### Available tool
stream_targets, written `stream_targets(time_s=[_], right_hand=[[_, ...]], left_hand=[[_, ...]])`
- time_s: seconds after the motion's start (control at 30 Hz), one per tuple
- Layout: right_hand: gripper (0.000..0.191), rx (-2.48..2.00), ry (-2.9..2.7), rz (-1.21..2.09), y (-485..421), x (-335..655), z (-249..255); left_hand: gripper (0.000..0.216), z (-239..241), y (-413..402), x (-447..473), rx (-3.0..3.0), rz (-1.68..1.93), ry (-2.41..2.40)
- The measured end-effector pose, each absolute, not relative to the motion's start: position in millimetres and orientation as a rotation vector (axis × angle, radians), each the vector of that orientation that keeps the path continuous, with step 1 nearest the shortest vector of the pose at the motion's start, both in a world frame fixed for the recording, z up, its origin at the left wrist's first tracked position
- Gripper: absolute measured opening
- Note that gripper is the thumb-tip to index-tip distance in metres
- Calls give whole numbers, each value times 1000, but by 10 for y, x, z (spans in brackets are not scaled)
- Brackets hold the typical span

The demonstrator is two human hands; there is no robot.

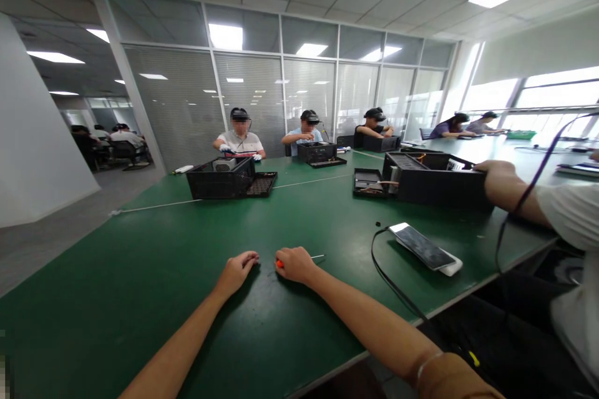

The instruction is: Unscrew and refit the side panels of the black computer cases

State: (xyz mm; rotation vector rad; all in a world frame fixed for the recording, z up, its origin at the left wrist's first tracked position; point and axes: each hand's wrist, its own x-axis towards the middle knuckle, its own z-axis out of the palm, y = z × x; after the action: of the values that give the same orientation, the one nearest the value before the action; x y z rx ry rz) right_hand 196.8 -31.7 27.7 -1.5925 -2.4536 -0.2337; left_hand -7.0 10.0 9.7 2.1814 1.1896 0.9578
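Gripping: right hand [294,264] clamped round screwdriver [279,264], at green table [187,249]
Orange handle [279,263]: probably light, hard; hold here
Shaft [319,256]: likely stiff, slippery
Left hand [238,272]: curled, can't tell if pinching anything

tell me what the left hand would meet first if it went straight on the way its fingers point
Probably the right hand, which grips an orange-handled tool; the left hand points that way across the green table, though depth is hard to judge.
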Motion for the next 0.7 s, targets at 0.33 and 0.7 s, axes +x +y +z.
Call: stream_targets(time_s=[0.33, 0.7], right_hand=[[27, -1569, -2474, -197, -296, 1957, 280], [27, -1600, -2456, -138, -322, 1968, 309]], left_hand=[[24, 127, 80, -55, 2150, 947, 1116], [24, 151, 57, -48, 2245, 947, 1129]])
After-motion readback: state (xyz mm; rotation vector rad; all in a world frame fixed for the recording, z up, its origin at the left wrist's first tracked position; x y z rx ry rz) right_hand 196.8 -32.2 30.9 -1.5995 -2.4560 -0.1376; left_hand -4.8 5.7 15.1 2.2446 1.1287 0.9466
